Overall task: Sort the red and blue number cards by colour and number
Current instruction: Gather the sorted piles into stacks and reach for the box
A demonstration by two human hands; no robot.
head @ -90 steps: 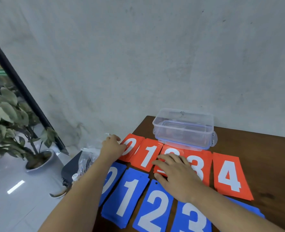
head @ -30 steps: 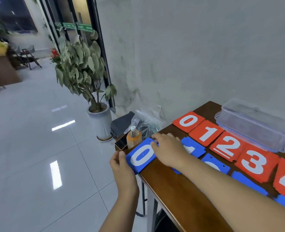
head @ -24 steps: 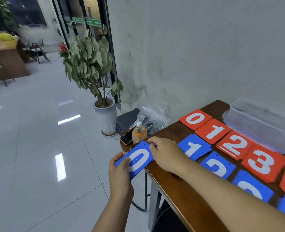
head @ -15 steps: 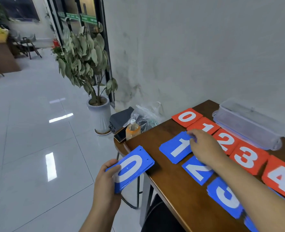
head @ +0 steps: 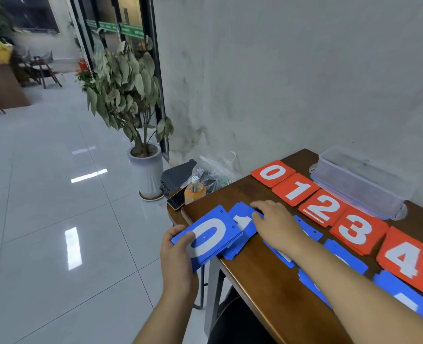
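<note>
Red card stacks 0 (head: 272, 173), 1 (head: 295, 191), 2 (head: 321, 210), 3 (head: 356, 230) and 4 (head: 404, 259) lie in a row on the brown table (head: 255, 269). My left hand (head: 178, 249) grips the blue 0 stack (head: 206, 238) at the table's left edge, partly over the blue 1 stack (head: 242, 222). My right hand (head: 275, 223) lies flat on the blue 1 stack, fingers straight. More blue stacks (head: 344, 256) sit along the near row, partly hidden by my right forearm.
A clear plastic box (head: 359, 182) stands behind the red row by the wall. Left of the table are an orange bottle (head: 194, 192), a phone (head: 175, 201), a plastic bag (head: 213, 170) and a potted plant (head: 131, 95). Tiled floor lies to the left.
My right hand has slid the blue 1 stack left to the table edge. My left hand brought the blue 0 stack up over it.
</note>
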